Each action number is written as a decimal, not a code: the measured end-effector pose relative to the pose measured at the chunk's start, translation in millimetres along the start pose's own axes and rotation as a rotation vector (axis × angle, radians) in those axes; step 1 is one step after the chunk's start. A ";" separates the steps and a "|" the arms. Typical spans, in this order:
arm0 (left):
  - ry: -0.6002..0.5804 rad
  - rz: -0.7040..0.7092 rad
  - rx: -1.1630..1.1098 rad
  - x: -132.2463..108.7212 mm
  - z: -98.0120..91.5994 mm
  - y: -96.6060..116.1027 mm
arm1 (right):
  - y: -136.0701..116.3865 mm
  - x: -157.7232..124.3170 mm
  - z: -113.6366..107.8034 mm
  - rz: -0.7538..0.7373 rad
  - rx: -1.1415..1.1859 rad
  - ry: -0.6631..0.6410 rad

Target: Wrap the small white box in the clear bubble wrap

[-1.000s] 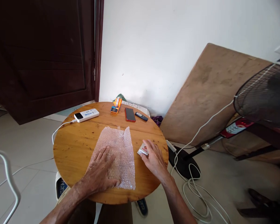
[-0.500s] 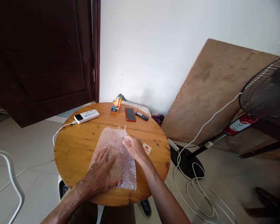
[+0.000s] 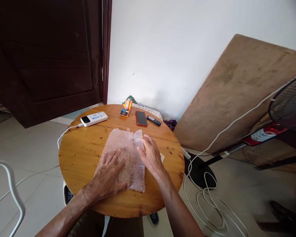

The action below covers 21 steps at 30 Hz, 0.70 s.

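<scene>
A sheet of bubble wrap (image 3: 128, 148) lies on the round wooden table (image 3: 76, 164), its upper right corner standing up a little. My left hand (image 3: 110, 171) rests flat on its lower left part, fingers spread. At the right edge, my right hand (image 3: 150, 153) is beside the raised corner with thumb and fingers apart. Whether the right fingertips touch the wrap is hard to tell. Partly behind that hand is a small pale card (image 3: 162, 157).
Along the far side stand an orange tape dispenser (image 3: 126, 108), a red-edged phone (image 3: 141, 118) and a dark handset (image 3: 154, 120). A white power bank (image 3: 94, 118) with a cable sits at left. A fan (image 3: 286, 105) and coiled white cable (image 3: 212, 210) are at right.
My right hand has opened from its pinch on the wrap's upper right corner, which now spreads wider. My left hand stays flat on the wrap. The view has shifted slightly.
</scene>
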<state>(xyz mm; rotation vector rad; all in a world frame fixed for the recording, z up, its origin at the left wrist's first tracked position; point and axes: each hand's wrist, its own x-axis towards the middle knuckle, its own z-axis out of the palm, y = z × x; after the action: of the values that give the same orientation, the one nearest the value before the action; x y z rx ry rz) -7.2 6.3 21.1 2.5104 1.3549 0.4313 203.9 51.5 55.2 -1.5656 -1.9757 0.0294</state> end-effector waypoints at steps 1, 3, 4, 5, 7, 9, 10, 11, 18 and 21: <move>0.003 0.019 -0.008 -1.9 0.2 1.4 | -0.6 -5.1 -5.7 -0.026 -0.008 0.012; -0.002 0.072 -0.030 -4.9 0.6 3.4 | 2.4 -16.0 -16.9 -0.017 -0.038 0.004; -0.005 0.098 -0.041 -6.1 1.1 3.9 | 6.3 -21.5 -21.5 0.010 -0.054 -0.008; -0.005 0.119 -0.050 -7.2 2.1 4.1 | 11.5 -27.0 -25.0 0.046 -0.067 -0.017; 0.003 0.136 -0.056 -8.9 5.1 4.2 | 24.1 -37.2 -28.4 0.117 -0.080 -0.031; 0.025 0.127 -0.049 -10.1 8.5 3.9 | 36.5 -45.9 -27.7 0.176 -0.056 -0.044; 0.035 0.123 -0.044 -10.5 9.8 3.8 | 41.8 -49.4 -26.2 0.196 -0.029 -0.046; 0.045 0.120 -0.041 -10.5 10.7 3.7 | 46.2 -52.2 -24.3 0.212 0.004 -0.042; 0.002 0.134 0.001 -4.2 6.8 4.4 | 40.4 -53.7 -27.8 0.402 0.304 0.118; -0.001 0.151 0.016 -1.7 7.0 4.1 | 12.6 -46.8 -38.7 0.311 0.415 0.102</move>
<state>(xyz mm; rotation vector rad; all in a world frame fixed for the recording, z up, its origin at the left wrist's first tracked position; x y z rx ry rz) -2.4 2.0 15.8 2.6361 1.1770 0.4512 238.5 0.3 61.1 -1.5400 -1.5113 0.4474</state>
